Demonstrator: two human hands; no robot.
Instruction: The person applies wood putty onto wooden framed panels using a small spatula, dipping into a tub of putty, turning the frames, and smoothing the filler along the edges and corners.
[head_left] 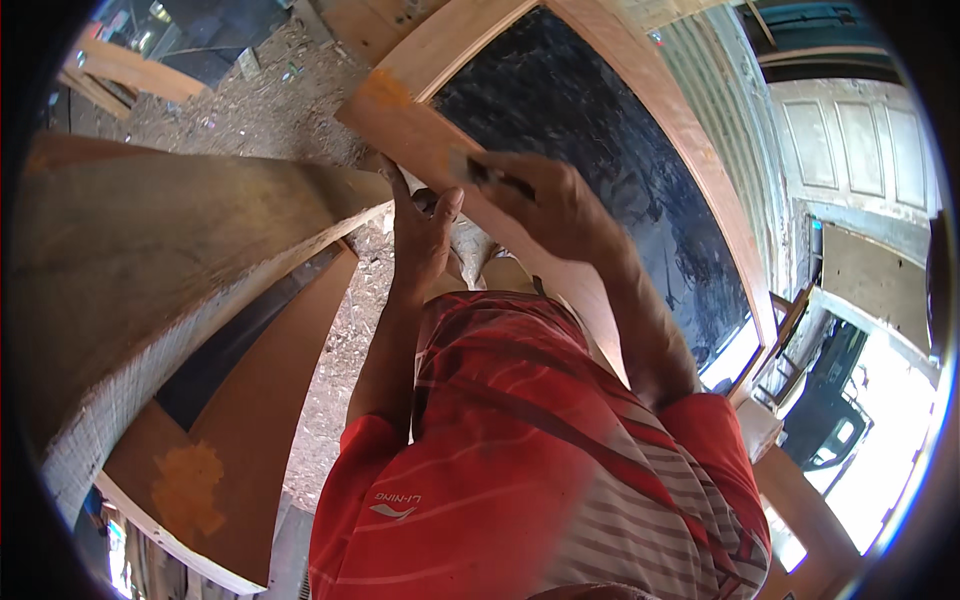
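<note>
My right hand [550, 205] is closed around a dark putty knife [508, 183], its tip blurred against the wooden door frame [440, 145]. The frame borders a dark, glossy panel [590, 130]. Orange filler [388, 90] is smeared near the corner of this frame. Beside its near edge, my left hand [425, 235] has thumb and forefinger raised around a small pale thing [412, 182]. What that pale thing is, I cannot make out, and the other left fingers are hidden.
A thick wooden board [180, 210] juts in at the left. Below it leans another brown panel [280, 370] with an orange filler patch [188, 488]. Shavings litter the ground [270, 110]. Corrugated metal sheeting [715, 100] and a pale panelled door [855, 140] stand at the right.
</note>
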